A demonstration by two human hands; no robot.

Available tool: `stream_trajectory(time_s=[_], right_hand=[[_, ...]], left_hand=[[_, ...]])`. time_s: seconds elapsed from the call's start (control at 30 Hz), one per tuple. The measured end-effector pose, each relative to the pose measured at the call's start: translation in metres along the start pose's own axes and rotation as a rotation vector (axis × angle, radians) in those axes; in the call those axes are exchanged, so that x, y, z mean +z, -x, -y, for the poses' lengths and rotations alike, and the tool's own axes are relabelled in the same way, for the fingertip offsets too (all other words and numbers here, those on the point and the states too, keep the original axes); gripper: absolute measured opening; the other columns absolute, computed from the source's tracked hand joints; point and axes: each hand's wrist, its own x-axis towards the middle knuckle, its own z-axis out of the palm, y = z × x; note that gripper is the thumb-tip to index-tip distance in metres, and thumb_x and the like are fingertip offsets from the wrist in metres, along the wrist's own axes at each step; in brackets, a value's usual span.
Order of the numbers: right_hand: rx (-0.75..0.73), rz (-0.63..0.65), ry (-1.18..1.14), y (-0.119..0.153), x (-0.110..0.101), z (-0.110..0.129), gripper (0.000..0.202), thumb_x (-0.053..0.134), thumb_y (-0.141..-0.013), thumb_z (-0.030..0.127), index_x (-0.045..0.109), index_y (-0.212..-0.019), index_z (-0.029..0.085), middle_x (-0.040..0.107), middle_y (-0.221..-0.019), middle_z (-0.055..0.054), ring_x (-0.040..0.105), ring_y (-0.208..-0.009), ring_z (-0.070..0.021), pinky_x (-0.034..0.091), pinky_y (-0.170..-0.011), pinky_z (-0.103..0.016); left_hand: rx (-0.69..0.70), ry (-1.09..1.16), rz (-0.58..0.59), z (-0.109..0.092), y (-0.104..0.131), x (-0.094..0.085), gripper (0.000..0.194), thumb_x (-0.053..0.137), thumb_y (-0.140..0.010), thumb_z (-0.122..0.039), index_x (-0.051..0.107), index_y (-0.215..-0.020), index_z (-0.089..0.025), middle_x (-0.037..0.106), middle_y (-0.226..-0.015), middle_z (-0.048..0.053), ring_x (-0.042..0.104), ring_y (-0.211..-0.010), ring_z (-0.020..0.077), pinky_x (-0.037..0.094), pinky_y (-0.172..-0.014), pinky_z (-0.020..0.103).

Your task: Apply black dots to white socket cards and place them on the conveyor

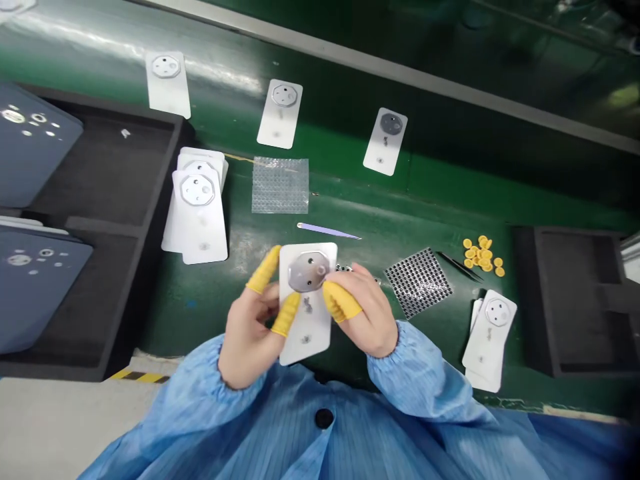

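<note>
In front of my body is a white phone back cover [310, 327] with a shiny octagonal camera plate [301, 270] near its top and dark marks below. My left hand [255, 323] is closed on its left edge, with yellow finger cots on the thumb and forefinger. At the right of the octagonal plate, my right hand [365, 307] is closed in a pinch, a yellow cot covering its thumb. What sits between those right fingertips is hidden. Just beyond the cover lies a pair of lilac tweezers [327, 231]. Small dark-and-silver pieces [344, 268] show partly behind my right hand.
White covers lie stacked at left [205, 227] and right [490, 340]; several single ones lie farther back. A bubble-wrap square [281, 185], a black-dotted sheet [419, 283], black tweezers [459, 267] and yellow finger cots [483, 253] rest between dark trays [165, 153] [543, 300].
</note>
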Motion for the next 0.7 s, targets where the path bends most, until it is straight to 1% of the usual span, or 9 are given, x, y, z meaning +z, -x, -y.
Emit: stream_trajectory(time_s=[0.03, 0.1, 0.17, 0.23, 0.3, 0.37, 0.43, 0.57, 0.7], right_hand=[[-0.035, 0.023, 0.008, -0.008, -0.004, 0.004, 0.035, 0.045, -0.09, 0.011, 0.055, -0.122, 0.02, 0.07, -0.107, -0.008, 0.066, -0.1, -0.0189, 0.052, -0.098, -0.043], [-0.077, 0.068, 0.056, -0.018, -0.01, 0.01, 0.034, 0.041, -0.091, 0.01, 0.057, -0.12, 0.019, 0.07, -0.109, -0.009, 0.065, -0.103, -0.0186, 0.052, -0.098, -0.041], [-0.106, 0.091, 0.129, -0.02, -0.015, 0.014, 0.032, 0.044, -0.09, 0.011, 0.059, -0.117, 0.016, 0.068, -0.115, -0.011, 0.061, -0.113, -0.0208, 0.05, -0.101, -0.041], [-0.136, 0.111, 0.183, -0.017, -0.017, 0.016, 0.029, 0.05, -0.087, 0.012, 0.061, -0.115, 0.012, 0.064, -0.122, -0.015, 0.055, -0.123, -0.0249, 0.047, -0.104, -0.045], [-0.144, 0.115, 0.192, -0.013, -0.017, 0.016, 0.029, 0.053, -0.086, 0.015, 0.061, -0.114, 0.012, 0.063, -0.124, -0.017, 0.052, -0.126, -0.0268, 0.045, -0.105, -0.048], [-0.133, 0.123, 0.167, -0.011, -0.017, 0.015, 0.028, 0.053, -0.087, 0.017, 0.061, -0.113, 0.014, 0.063, -0.124, -0.016, 0.052, -0.126, -0.0262, 0.046, -0.104, -0.048], [-0.133, 0.135, 0.145, -0.012, -0.018, 0.014, 0.026, 0.053, -0.087, 0.017, 0.062, -0.111, 0.015, 0.062, -0.125, -0.015, 0.052, -0.126, -0.026, 0.047, -0.104, -0.049], [-0.152, 0.173, 0.144, -0.016, -0.022, 0.01, 0.015, 0.056, -0.085, 0.015, 0.065, -0.097, 0.016, 0.062, -0.125, -0.016, 0.053, -0.124, -0.0267, 0.052, -0.097, -0.049], [-0.16, 0.184, 0.128, -0.018, -0.024, 0.01, 0.011, 0.054, -0.087, 0.015, 0.065, -0.09, 0.011, 0.062, -0.121, -0.022, 0.055, -0.121, -0.0284, 0.054, -0.093, -0.049]], left_hand=[[0.024, -0.004, 0.004, -0.003, 0.002, 0.007, 0.064, 0.067, -0.077, -0.009, 0.05, -0.135, -0.028, 0.076, -0.092, 0.003, 0.071, -0.07, 0.0173, 0.06, -0.063, 0.024], [0.075, -0.011, 0.009, -0.008, 0.005, 0.017, 0.054, 0.069, -0.075, -0.006, 0.06, -0.124, -0.026, 0.076, -0.091, 0.002, 0.071, -0.067, 0.0172, 0.06, -0.06, 0.023], [0.121, -0.02, 0.016, -0.01, 0.006, 0.022, 0.051, 0.067, -0.075, -0.004, 0.063, -0.121, -0.027, 0.076, -0.096, 0.002, 0.072, -0.073, 0.018, 0.06, -0.064, 0.024], [0.145, -0.036, 0.029, -0.011, 0.006, 0.023, 0.051, 0.064, -0.076, -0.003, 0.063, -0.121, -0.028, 0.074, -0.107, 0.003, 0.073, -0.083, 0.0196, 0.061, -0.072, 0.026], [0.153, -0.059, 0.028, -0.011, 0.005, 0.022, 0.052, 0.064, -0.075, -0.002, 0.063, -0.121, -0.027, 0.072, -0.111, 0.004, 0.073, -0.087, 0.021, 0.061, -0.075, 0.027], [0.155, -0.101, 0.025, -0.011, 0.005, 0.021, 0.051, 0.066, -0.072, -0.003, 0.064, -0.118, -0.025, 0.074, -0.106, 0.004, 0.073, -0.082, 0.0216, 0.061, -0.071, 0.027], [0.164, -0.17, 0.022, -0.01, 0.004, 0.02, 0.045, 0.067, -0.069, -0.004, 0.067, -0.11, -0.022, 0.076, -0.096, 0.005, 0.073, -0.074, 0.0211, 0.061, -0.064, 0.026], [0.213, -0.34, 0.049, -0.009, 0.002, 0.017, 0.036, 0.06, -0.066, -0.004, 0.069, -0.096, -0.021, 0.075, -0.08, 0.004, 0.072, -0.067, 0.0203, 0.058, -0.059, 0.026], [0.267, -0.472, 0.091, -0.011, 0.0, 0.016, 0.03, 0.057, -0.066, -0.006, 0.067, -0.091, -0.019, 0.071, -0.067, 0.002, 0.066, -0.054, 0.0167, 0.054, -0.051, 0.024]])
